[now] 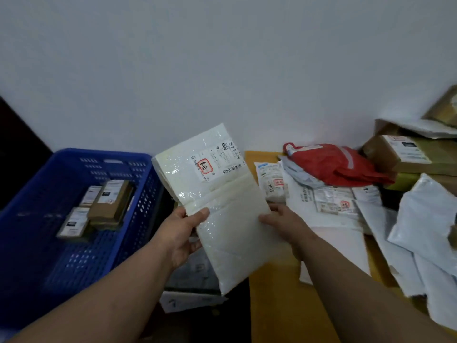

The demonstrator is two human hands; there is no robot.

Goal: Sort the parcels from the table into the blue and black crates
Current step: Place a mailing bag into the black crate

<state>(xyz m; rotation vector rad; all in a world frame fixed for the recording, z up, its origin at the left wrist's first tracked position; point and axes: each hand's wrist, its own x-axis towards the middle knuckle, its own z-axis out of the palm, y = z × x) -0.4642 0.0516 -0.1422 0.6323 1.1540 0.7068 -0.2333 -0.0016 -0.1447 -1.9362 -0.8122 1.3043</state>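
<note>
A: What are the hands doing?

B: The left hand (184,232) grips the white padded mailer (217,206) along its left edge, thumb curled over the front. The right hand (284,225) pinches the opposite edge, thumb on the face, fingers hidden behind. The mailer is held up in the air, tilted, its label (217,160) toward the 12 o'clock end.

A: Where does it sit relative to the crates?

B: The blue crate (29,243) lies at 9 o'clock of the mailer, its near rim just beside the left wrist. Several small boxes (108,201) lie on the crate floor toward its far side; the nearer floor shows bare mesh. Under the mailer, at 6 o'clock, a dark gap between crate and tabletop holds more parcels, though whether that is the black crate I cannot tell.

A: And to the right?

B: The yellow tabletop (277,305) edge runs from 12 to 6 o'clock just beside the right forearm. At 3 o'clock, white poly bags (425,219) overlap. At 2 o'clock a red bag (338,164) lies on top of labelled parcels, with cardboard boxes (400,152) behind it against the wall (222,58).
</note>
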